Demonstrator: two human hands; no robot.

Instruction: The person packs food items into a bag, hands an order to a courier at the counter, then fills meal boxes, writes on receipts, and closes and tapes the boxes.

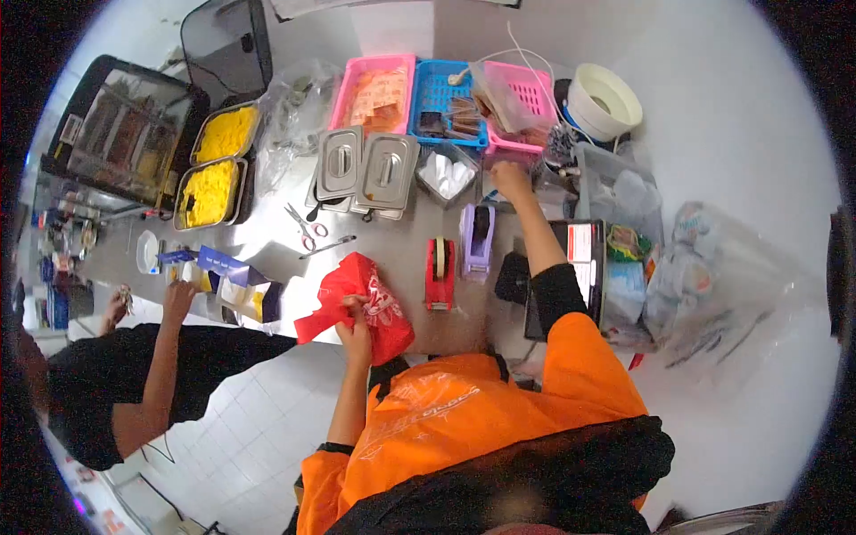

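Note:
My left hand (pixel 354 328) grips the edge of a red plastic bag (pixel 383 312) with white print, at the front edge of the steel table. My right hand (pixel 511 181) is stretched to the back of the table, at a clear plastic container (pixel 510 159). Its fingers look bunched together, and what they hold, if anything, is hidden. Just left of it stands a clear tub with folded white papers (pixel 448 176). Between my hands are a red tape dispenser (pixel 440 275) and a purple tape dispenser (pixel 478 241).
Scissors (pixel 307 228) and a pen (pixel 328 247) lie near steel lids (pixel 387 171). Pink and blue baskets (pixel 430 78) line the back. Trays of yellow food (pixel 209 193) stand left. A co-worker (pixel 134 374) handles a blue-and-white box (pixel 241 290). A black-edged device (pixel 584 250) lies under my right forearm.

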